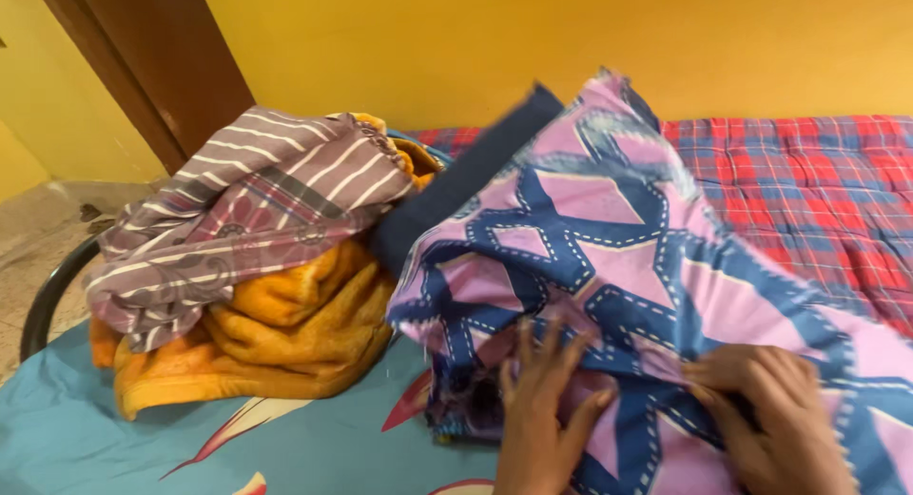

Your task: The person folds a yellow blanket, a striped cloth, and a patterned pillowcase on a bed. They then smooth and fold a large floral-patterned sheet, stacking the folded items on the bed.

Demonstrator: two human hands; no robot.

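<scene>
At the far left, a brown wooden door (157,53) stands against the yellow wall (399,38), with bare floor (33,238) below it. A dark curved bed rail (52,291) borders the near edge of the light blue bedsheet (86,428), which carries red and white printed shapes.

On that sheet lies a heap of laundry: a crumpled orange blanket (295,333) underneath, and a grey-mauve striped cloth (247,214) draped over its top. The heap sits just beside the cloth I am handling and touches it near a dark navy panel (466,176).

Centre frame: the pink cloth with a blue lattice pattern (609,238) rises in a peak toward the wall and spreads down to the lower right edge. It covers most of the bed in front of me.

My left hand (542,409) lies on the lower edge of this cloth, fingers spread and pressing flat, not closed around anything. My right hand (780,419) sits to its right, fingers curled and pinching a fold of the same cloth.

Behind and to the right, a red and blue plaid cover (818,181) lies across the mattress, partly hidden by the raised pink cloth.
</scene>
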